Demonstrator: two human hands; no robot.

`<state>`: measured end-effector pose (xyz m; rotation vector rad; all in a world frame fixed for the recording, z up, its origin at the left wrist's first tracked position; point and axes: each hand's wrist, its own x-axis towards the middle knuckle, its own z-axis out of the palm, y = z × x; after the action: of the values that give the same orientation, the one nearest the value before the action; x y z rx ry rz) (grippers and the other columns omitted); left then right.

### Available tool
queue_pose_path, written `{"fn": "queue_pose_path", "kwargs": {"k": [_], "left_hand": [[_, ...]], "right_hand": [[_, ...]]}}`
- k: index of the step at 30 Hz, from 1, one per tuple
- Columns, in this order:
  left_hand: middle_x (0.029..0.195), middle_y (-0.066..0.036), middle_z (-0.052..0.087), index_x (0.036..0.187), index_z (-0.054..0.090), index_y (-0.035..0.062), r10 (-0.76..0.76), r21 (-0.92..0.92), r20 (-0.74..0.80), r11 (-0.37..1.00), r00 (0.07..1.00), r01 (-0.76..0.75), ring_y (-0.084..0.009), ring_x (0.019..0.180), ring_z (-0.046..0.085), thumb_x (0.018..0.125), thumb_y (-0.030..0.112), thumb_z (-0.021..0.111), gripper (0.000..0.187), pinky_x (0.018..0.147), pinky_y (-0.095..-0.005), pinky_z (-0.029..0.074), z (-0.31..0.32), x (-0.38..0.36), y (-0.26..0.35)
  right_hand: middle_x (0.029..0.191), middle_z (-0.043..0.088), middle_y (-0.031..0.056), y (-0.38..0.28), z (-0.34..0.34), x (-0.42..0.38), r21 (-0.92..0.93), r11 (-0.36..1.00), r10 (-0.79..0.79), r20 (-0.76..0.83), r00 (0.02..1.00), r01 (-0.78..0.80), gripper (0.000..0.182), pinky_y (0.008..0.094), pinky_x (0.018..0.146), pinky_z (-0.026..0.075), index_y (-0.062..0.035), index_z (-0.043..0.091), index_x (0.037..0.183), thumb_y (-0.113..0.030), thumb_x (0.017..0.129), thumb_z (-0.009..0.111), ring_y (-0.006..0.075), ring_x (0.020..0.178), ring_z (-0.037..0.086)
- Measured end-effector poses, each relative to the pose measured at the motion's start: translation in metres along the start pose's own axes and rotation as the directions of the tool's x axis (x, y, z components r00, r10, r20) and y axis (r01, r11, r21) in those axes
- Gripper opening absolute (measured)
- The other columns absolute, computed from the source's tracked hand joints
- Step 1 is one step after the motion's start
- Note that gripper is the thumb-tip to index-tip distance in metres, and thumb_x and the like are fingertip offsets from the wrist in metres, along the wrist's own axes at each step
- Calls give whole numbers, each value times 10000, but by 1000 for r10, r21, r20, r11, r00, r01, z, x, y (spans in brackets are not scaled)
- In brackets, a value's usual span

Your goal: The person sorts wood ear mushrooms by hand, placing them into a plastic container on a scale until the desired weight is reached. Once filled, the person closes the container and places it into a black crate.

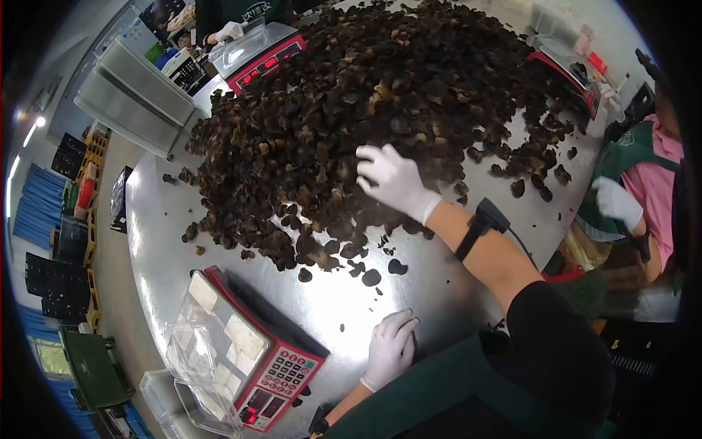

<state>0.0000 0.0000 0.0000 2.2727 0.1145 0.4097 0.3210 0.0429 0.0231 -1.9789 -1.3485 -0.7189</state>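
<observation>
A large heap of dried black fungus (344,124), dark brown and curled, covers much of the metal table. My right hand (395,179), in a white glove, hovers over or touches the heap's near side. Its fingers are bent and apart, with nothing visible between them. Nearer my body, my left hand (391,347), also white-gloved, rests on the bare metal with its fingers curled together. No item shows in it. To its left stands a red-and-white digital scale (270,366). Clear plastic boxes (194,351) sit at the scale's left side, partly over its pan.
Another scale (259,55) holds a clear box at the far left, beside a co-worker's gloved hand (230,31). A third scale (567,73) stands far right. A co-worker in pink (651,183) is close on my right. Grey bins (139,91) stand at the table's left edge.
</observation>
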Motion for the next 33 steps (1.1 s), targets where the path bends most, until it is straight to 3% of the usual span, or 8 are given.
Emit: {"fn": "queue_pose_path", "kwargs": {"k": [3, 7, 12, 19, 25, 29, 31, 33], "left_hand": [[1232, -149, 615, 1140, 642, 37, 46, 24, -29, 999, 999, -45, -339, 1148, 596, 810, -32, 641, 337, 943, -441, 476, -10, 11, -4], [1242, -158, 608, 1151, 632, 27, 39, 46, 16, 998, 999, -40, -352, 1150, 592, 826, -21, 629, 328, 955, -442, 475, -13, 4, 13], [1261, -171, 601, 1192, 619, 16, 25, 5, 120, 1000, 992, -26, -369, 1158, 587, 839, -15, 616, 354, 969, -442, 471, -37, -10, 15], [1258, -173, 602, 1194, 659, 49, -260, 134, -212, 947, 942, 291, -364, 1100, 594, 837, -8, 623, 364, 976, -460, 468, -57, -37, 2], [1244, -144, 608, 1190, 659, 69, -166, 287, -183, 934, 969, 214, -358, 1123, 569, 813, -10, 643, 386, 963, -466, 457, -53, -39, -4], [1251, -137, 609, 1178, 660, 71, -174, 262, -173, 941, 970, 215, -357, 1129, 564, 810, -11, 648, 377, 972, -464, 451, -53, -39, -8], [1253, -133, 610, 1170, 661, 71, -170, 268, -182, 939, 969, 215, -358, 1130, 565, 808, -12, 651, 372, 968, -463, 453, -52, -40, -8], [1252, -133, 610, 1167, 661, 72, -175, 265, -183, 939, 967, 220, -357, 1131, 564, 808, -12, 651, 370, 969, -463, 453, -53, -39, -7]], "right_hand": [[1029, 633, -59, -40, -9, -20, 129, 988, -91, 19, 996, 88, 113, 269, 566, 536, -173, 663, 792, -166, 731, 757, 140, 801, 592], [1143, 628, -29, -81, -42, -50, 248, 968, -103, 270, 957, 34, 419, 279, 593, 560, -182, 674, 1138, -156, 727, 753, 185, 933, 617], [1590, 358, 142, -66, -68, -4, 359, 924, -163, 681, 714, -131, 768, 480, 1000, 516, -178, 553, 1407, 18, 668, 624, 359, 1178, 572], [1585, 360, 171, -13, 2, 36, 46, 986, 120, 472, 873, -160, 727, 513, 1117, 379, -175, 568, 1409, -451, 761, 747, 408, 1380, 414], [1473, 492, 131, -103, -16, -1, 270, 957, -247, 581, 776, 102, 658, 639, 1068, 354, -151, 676, 1267, -501, 718, 766, 340, 1387, 420], [1225, 604, 72, -107, -52, -32, 378, 917, -318, 489, 812, 131, 323, 466, 852, 475, -130, 714, 972, -333, 728, 769, 252, 1198, 535], [919, 607, 3, -85, -59, -47, 195, 947, -302, 267, 915, 255, 72, 367, 719, 474, -137, 643, 759, -174, 723, 694, 229, 869, 587], [933, 623, 22, -55, -70, -49, 191, 979, -124, 309, 943, 66, 102, 388, 753, 481, -144, 663, 799, -156, 716, 720, 249, 879, 591]]}}
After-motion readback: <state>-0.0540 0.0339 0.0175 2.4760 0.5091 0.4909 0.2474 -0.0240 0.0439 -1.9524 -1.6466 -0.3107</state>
